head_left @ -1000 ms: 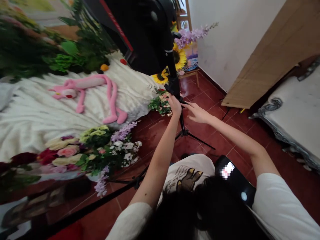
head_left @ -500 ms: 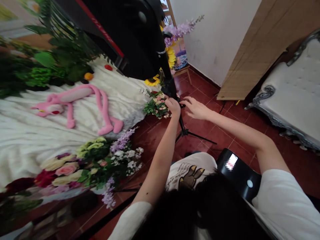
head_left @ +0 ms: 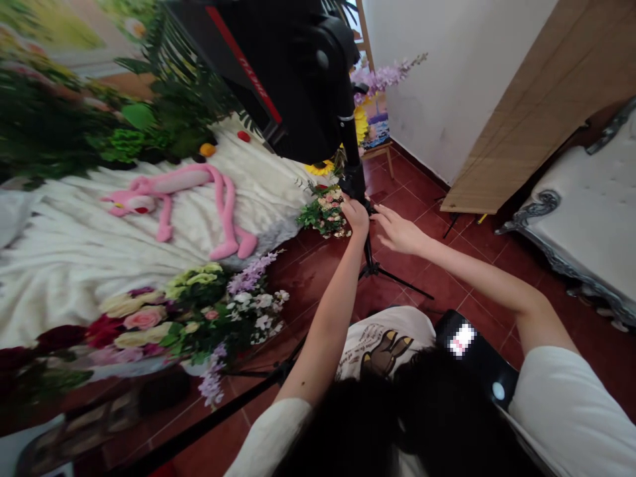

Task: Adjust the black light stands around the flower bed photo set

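Note:
A black stand [head_left: 350,142] rises from a tripod base on the red tiled floor and carries a large black lamp-like device [head_left: 288,86] with a red stripe. My left hand [head_left: 356,216] is wrapped round the stand's pole below the device. Close to the right of the same pole is my right hand [head_left: 395,228], its fingers spread and the fingertips near a dark knob. Whether those fingertips touch the knob is hard to make out.
A pink plush toy [head_left: 226,212] lies on a white cloth [head_left: 64,258] at the left, with flowers [head_left: 144,318] below it. A brown panel [head_left: 501,126] and a white sofa [head_left: 591,205] stand at the right. A black stool [head_left: 481,371] is near my body.
The whole view has shifted, so the stand, toy and both hands appear further right. My hands keep about the same places at the pole.

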{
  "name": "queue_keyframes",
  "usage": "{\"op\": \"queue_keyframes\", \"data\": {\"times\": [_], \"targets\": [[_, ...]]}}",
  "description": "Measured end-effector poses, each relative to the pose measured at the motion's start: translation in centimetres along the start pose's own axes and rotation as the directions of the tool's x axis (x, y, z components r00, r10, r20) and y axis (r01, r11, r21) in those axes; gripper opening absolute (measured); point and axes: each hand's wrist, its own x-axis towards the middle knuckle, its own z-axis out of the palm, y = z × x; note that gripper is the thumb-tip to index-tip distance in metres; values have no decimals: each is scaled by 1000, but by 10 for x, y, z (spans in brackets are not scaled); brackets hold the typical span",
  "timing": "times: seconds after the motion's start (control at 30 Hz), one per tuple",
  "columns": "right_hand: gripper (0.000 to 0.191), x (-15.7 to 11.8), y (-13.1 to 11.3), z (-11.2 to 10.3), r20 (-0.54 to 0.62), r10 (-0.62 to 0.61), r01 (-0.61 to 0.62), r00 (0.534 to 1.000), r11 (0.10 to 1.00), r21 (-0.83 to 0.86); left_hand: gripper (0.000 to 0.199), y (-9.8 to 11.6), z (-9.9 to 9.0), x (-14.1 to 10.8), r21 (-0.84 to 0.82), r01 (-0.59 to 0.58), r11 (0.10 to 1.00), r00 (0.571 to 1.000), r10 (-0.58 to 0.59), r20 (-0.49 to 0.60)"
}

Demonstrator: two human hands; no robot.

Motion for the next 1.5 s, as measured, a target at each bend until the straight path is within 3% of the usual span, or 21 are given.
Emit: {"op": "queue_keyframes", "data": {"times": [0.1,0.27,0.37,0.5,0.6,0.83,0.97,1.2,1.5], "targets": [[39,9,9,-5,-25,-7,8,1000,1000,29,28,5,1,-3,19,35,999,991,-32,-129],[27,27,21,-15,-71,90,-96,993,992,-81,31,14,-1,-3,-29,78,997,996,-79,-36],[26,34,25,-17,-20,100,-102,995,974,-203,35,18,-2,-4,-51,105,993,994,-104,28],[31,38,26,-17,31,22,-13,999,961,-275,35,20,-2,-5,-76,127,989,992,-126,5],[38,39,23,-15,32,43,-33,999,965,-260,33,18,-2,-3,-95,109,989,993,-113,-35],[43,37,20,-4,-37,285,-286,958,958,-23,33,17,0,2,-49,85,995,996,-86,-21],[51,38,30,6,-72,262,-251,962,959,131,37,18,0,2,-46,90,995,993,-93,-66],[56,44,41,16,-148,227,-195,963,959,207,40,25,-1,-4,-133,97,986,995,-92,39],[64,51,51,42,-204,346,-173,916,798,577,43,3,2,9,-209,57,976,995,-40,86]]}}
